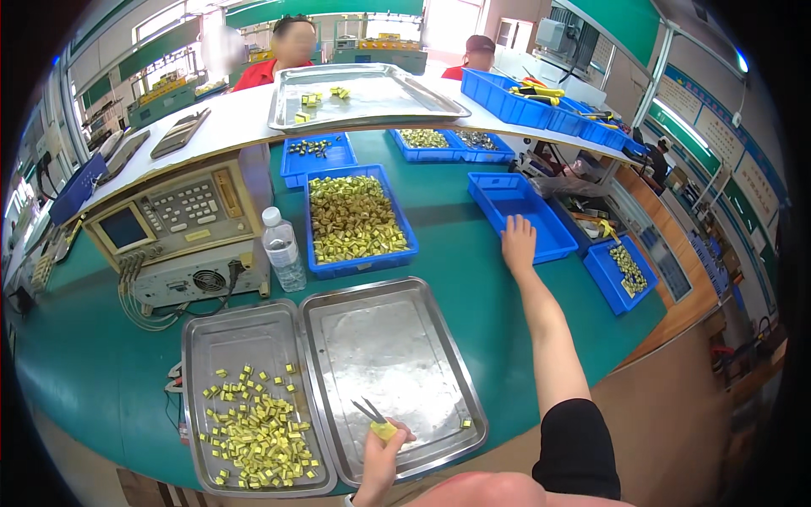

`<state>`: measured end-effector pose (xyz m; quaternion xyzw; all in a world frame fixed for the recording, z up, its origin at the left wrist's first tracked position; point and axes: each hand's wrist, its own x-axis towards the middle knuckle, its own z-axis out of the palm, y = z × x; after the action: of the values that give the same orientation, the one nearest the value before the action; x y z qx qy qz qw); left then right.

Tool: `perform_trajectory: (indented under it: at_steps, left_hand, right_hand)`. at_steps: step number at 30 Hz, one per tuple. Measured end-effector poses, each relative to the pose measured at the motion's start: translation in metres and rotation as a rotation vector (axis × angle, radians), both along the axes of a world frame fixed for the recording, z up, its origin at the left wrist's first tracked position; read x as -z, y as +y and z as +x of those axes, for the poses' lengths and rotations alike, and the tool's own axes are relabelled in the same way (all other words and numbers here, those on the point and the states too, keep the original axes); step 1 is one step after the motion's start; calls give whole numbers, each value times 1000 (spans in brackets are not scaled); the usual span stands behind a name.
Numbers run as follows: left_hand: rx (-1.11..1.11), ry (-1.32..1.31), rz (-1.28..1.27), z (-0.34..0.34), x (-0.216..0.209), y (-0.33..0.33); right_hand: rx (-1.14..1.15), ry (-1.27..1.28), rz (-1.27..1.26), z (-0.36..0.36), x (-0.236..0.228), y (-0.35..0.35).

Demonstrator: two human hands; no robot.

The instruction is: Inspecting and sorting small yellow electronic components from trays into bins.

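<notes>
Left hand (382, 454) pinches the tweezers (377, 417) at six o'clock over the tray (380, 338) — likely light, springy, best held by the yellow grip (383, 431). Right hand (518, 243), fingers slightly spread, is at the bin (525, 204), one o'clock — probably light, stiff; lift by the rim (553, 254).

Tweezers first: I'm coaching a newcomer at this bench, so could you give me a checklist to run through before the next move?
1. Tweezers held in the left hand: ok.
2. Tweezer tips pointing away from the person: ok.
3. Right metal tray free of loose parts: not ok; a small yellow part lies near its right edge.
4. Right hand touching the blue bin: cannot tell; it overlaps the near side.
5. Plastic bottle upright and capped: ok.
</notes>
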<state>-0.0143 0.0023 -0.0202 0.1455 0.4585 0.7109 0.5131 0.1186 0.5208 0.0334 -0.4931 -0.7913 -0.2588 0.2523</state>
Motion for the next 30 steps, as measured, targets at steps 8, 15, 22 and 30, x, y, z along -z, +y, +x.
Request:
perform_trajectory:
  at_steps: [8,15,22,30]
  left_hand:
    - [15,-4,2,-3,2,-2]
    - [29,-102,41,-3,-5,3]
    - [19,-168,41,-2,-6,0]
    - [-11,-234,76,-5,-7,-1]
  right_hand:
    - [-466,447,-750,-159,32,-70]
    - [-283,640,-1035,-204,49,-39]
    - [-560,754,-1154,-185,48,-57]
    - [-570,55,-210,-193,8,-99]
